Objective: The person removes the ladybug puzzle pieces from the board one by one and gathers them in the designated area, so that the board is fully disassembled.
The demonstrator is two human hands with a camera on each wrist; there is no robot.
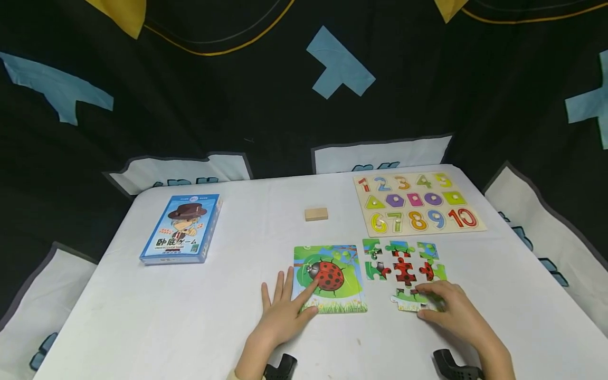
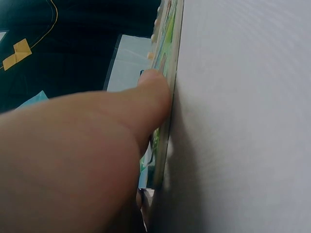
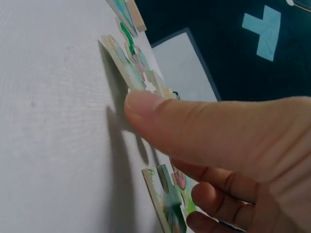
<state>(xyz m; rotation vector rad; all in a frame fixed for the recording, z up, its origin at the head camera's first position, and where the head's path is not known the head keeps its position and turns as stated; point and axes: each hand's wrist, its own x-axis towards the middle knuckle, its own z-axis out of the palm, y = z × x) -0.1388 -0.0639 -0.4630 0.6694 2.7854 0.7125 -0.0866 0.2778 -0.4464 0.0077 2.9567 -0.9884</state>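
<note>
My left hand [image 1: 284, 316] rests with spread fingers on a square ladybug picture board [image 1: 353, 287], index fingertip on the ladybug. In the left wrist view, the thumb lies against the board's edge [image 2: 171, 73]. My right hand [image 1: 453, 311] pinches a green-and-white jigsaw piece [image 1: 407, 303] between thumb and fingers. The right wrist view shows this jigsaw piece [image 3: 121, 60] tilted off the table, casting a shadow. Several loose ladybug jigsaw pieces lie right of the board, among them a red centre piece [image 1: 404, 272]. The fingers partly hide the pieces at the lower right.
A wooden number-and-shape board [image 1: 404, 207] lies at the back right of the white table [image 1: 157, 327]. A small wooden block [image 1: 316, 214] sits behind the ladybug board. At the left lies a blue game box [image 1: 182, 229]. A dark patterned cloth hangs behind.
</note>
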